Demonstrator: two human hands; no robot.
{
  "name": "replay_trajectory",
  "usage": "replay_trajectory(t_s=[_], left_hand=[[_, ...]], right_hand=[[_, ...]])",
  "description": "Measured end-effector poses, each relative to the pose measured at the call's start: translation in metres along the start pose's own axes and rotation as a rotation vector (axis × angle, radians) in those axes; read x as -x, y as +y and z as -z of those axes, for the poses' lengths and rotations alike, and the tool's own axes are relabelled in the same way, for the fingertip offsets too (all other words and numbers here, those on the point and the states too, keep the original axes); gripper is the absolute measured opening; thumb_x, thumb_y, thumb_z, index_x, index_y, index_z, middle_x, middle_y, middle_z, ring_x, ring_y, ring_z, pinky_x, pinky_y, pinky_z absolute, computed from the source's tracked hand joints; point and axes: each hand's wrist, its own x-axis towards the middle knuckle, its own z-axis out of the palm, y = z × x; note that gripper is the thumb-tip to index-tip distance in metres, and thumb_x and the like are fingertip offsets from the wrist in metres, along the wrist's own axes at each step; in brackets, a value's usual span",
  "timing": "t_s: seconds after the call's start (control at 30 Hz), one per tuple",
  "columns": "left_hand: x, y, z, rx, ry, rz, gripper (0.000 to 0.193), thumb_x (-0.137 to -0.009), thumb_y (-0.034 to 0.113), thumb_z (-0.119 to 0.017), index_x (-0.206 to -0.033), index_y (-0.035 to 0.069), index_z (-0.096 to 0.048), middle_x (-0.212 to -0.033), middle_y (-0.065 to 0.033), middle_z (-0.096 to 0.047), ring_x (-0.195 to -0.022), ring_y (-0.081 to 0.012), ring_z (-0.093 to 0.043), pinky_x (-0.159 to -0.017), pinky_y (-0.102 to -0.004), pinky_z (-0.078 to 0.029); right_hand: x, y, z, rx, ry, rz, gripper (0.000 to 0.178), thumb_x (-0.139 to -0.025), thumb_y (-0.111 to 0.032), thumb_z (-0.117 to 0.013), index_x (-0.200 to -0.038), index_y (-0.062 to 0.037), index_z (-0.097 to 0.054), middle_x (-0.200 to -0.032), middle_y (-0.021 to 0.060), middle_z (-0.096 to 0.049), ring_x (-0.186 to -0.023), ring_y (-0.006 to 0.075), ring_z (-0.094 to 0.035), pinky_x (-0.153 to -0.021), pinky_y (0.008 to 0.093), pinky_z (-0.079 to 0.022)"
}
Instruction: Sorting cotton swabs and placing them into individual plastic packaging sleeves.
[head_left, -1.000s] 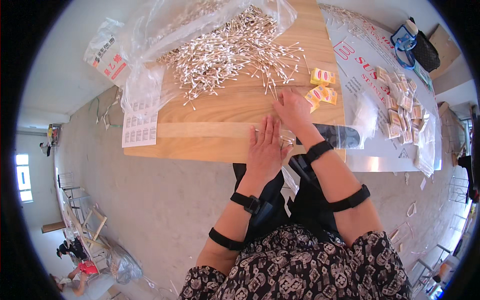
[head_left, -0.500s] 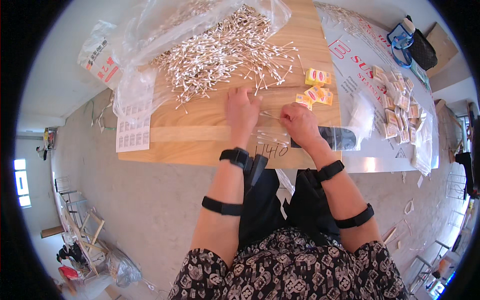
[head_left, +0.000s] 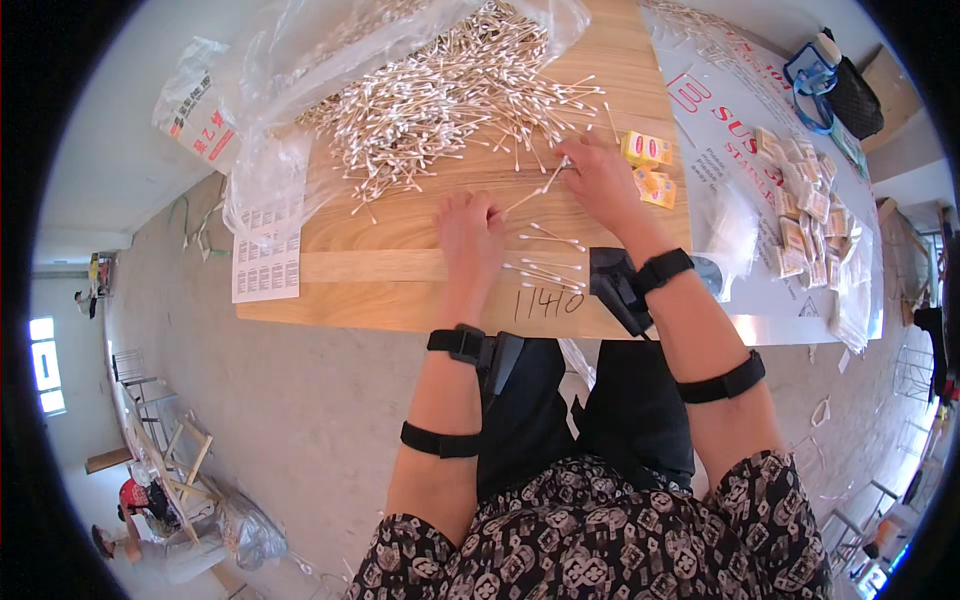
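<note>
My left hand (head_left: 470,235) rests low over the wooden table (head_left: 380,270), its fingertips closed on the end of a cotton swab (head_left: 522,203) that points away to the right. To the right and farther off, my right hand (head_left: 603,187) pinches another cotton swab (head_left: 555,176) between thumb and fingers. The two swabs come close together between the hands; whether they touch I cannot tell. Several loose swabs (head_left: 545,272) lie in short rows nearer me. Beyond both hands spreads a big heap of cotton swabs (head_left: 420,120), partly inside a clear plastic bag (head_left: 270,170).
Small yellow boxes (head_left: 645,149) stand right of my right hand. A printed sheet (head_left: 266,270) lies at the table's left edge. On the film-covered metal surface at right are bagged small boxes (head_left: 812,205), a clear plastic bag (head_left: 725,230), a dark bag (head_left: 855,100) and a blue-strapped bottle (head_left: 815,75).
My right hand has moved away from me, toward the heap, and holds a swab there. My left hand has drawn back toward me, away from the heap. More swabs show on the table between them.
</note>
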Motion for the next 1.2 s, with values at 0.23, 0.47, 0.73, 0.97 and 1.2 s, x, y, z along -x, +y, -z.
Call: replay_trajectory(t_s=[0.23,0.47,0.73,0.97,1.2], left_hand=[[0.004,0.003,0.012,0.019,-0.066,0.036,0.008,-0.075,0.009,-0.071,-0.078,0.009,-0.063,-0.079,-0.0049,-0.06,-0.087,-0.0282,-0.054,-0.077,-0.0431,-0.041],[0.007,0.005,0.017,0.074,-0.179,-0.031,0.009,-0.071,0.008,-0.071,-0.078,0.01,-0.065,-0.081,-0.0043,-0.062,-0.087,-0.0276,-0.055,-0.08,-0.0415,-0.041],[0.003,0.016,0.013,0.124,-0.24,-0.025,0.02,-0.074,0.01,-0.068,-0.094,0.009,-0.065,-0.093,-0.0077,-0.062,-0.096,-0.0298,-0.055,-0.087,-0.0433,-0.041],[0.031,0.056,-0.003,-0.028,-0.265,-0.193,0.053,-0.083,0.013,-0.064,-0.131,-0.002,-0.047,-0.136,-0.0178,-0.045,-0.129,-0.0362,-0.039,-0.108,-0.0475,-0.031],[0.059,0.059,0.012,-0.121,-0.26,-0.197,0.066,-0.09,0.033,-0.057,-0.143,-0.001,-0.035,-0.152,-0.0183,-0.03,-0.143,-0.0347,-0.024,-0.115,-0.0506,-0.019]], right_hand=[[-0.005,0.002,-0.007,0.233,-0.074,0.198,0.008,-0.079,-0.011,-0.058,-0.077,-0.0093,-0.066,-0.092,0.0147,-0.061,-0.09,0.0339,-0.063,-0.072,0.0436,-0.051],[0.01,-0.012,-0.009,0.07,-0.274,0.011,0.011,-0.08,-0.017,-0.059,-0.08,-0.0079,-0.066,-0.079,0.0156,-0.064,-0.081,0.0369,-0.065,-0.07,0.0473,-0.052],[-0.025,0.004,-0.024,0.052,-0.085,0.044,0.009,-0.079,-0.015,-0.063,-0.077,-0.0062,-0.061,-0.083,0.0124,-0.061,-0.08,0.0339,-0.062,-0.07,0.0445,-0.049],[-0.005,0.007,-0.007,0.139,-0.073,0.28,0.01,-0.075,-0.01,-0.066,-0.073,-0.0046,-0.058,-0.084,0.0104,-0.056,-0.088,0.0319,-0.058,-0.074,0.0433,-0.048],[0.039,0.0,0.013,0.039,-0.213,0.232,0.009,-0.075,-0.01,-0.065,-0.072,-0.0039,-0.058,-0.084,0.0109,-0.055,-0.085,0.0318,-0.057,-0.071,0.0437,-0.047]])
